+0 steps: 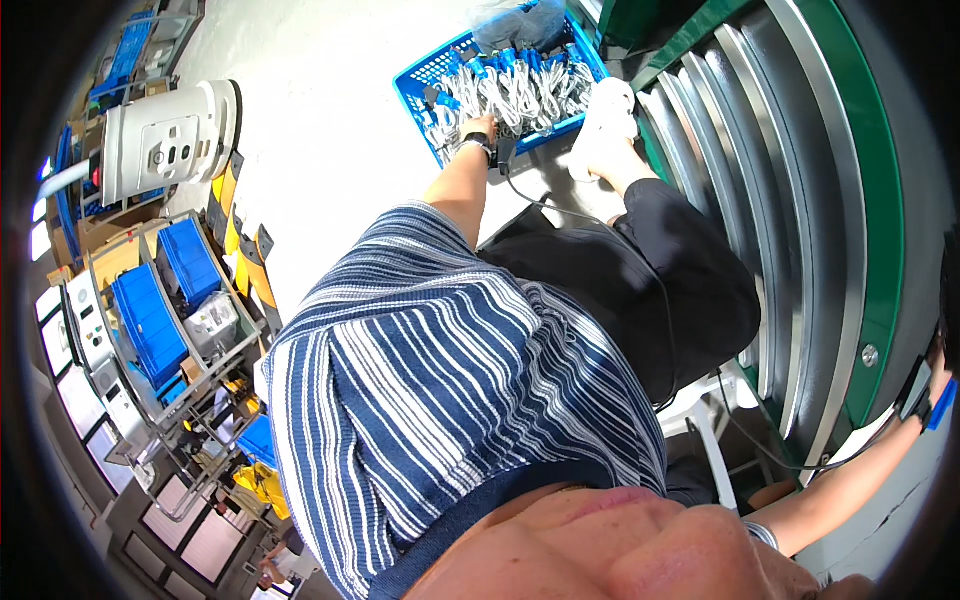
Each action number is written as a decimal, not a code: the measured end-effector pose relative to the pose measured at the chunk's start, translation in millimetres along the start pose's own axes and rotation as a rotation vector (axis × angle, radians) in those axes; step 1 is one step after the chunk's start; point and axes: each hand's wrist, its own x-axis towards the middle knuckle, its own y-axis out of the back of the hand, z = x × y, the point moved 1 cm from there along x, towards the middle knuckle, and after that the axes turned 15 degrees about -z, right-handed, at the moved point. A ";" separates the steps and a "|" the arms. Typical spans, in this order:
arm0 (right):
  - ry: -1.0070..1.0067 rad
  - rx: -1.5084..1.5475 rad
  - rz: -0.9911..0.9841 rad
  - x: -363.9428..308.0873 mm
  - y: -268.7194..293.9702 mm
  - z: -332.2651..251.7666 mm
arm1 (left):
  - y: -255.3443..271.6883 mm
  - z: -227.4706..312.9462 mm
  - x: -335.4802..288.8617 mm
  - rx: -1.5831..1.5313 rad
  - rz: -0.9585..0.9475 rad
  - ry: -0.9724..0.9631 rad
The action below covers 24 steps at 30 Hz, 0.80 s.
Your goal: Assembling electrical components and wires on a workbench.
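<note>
My left hand [479, 128], with a dark watch [478, 141] at its wrist, reaches to the near-left side of a blue plastic basket [408, 82]. Coiled white cables with blue connectors [515, 95] fill it. The hand touches or hovers over these bundles; its fingertips are too hidden to tell. Beside the wrist is a small black block [505, 153] with a thin black cord [640, 250] running over my leg. Far out at the right edge, my right hand [938, 375] is mostly cut off, beside a blue object [941, 405] and a black piece [913, 392]; its fingers are hidden.
A green-framed unit with curved-looking grey metal bars [790, 200] stands close on my right. My white shoe [607, 115] is beside the basket. A clear plastic bag [520, 27] lies at its far end. Leftward are a cart with blue bins [150, 320] and a white machine [165, 142].
</note>
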 end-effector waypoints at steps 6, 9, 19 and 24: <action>0.091 0.002 -0.036 33.6 55.7 75.4 | -34.9 37.7 6.3 0.513 0.226 0.080; 0.009 0.146 -0.020 35.0 39.4 71.6 | -21.1 35.2 9.3 0.534 0.147 0.011; 0.210 0.061 0.124 -8.1 -80.3 -39.7 | 19.9 61.0 57.4 0.651 -0.397 -0.166; 0.226 0.114 0.106 -11.8 -83.9 -49.4 | -23.1 51.3 55.2 0.656 -0.005 -0.021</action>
